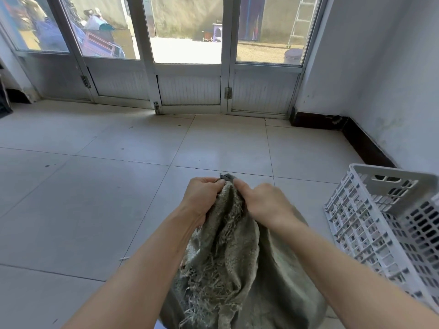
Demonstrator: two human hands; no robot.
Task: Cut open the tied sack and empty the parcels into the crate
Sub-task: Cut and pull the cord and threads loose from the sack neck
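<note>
The woven sack (232, 276) sits on the tiled floor (83, 198) just below the person, its frayed edge hanging loose. Both grips are clenched on the gathered neck, the left hand (204, 195) and right hand (266, 200) pinching either side. A small dark item (226, 177) at the neck's tip cannot be identified; it may be a tie or a blade. Risk: any cut there could nick the fingers, which crowd the neck. The crate (384, 217) sits near on the right, partly cut off. The parcels are hidden.
</note>
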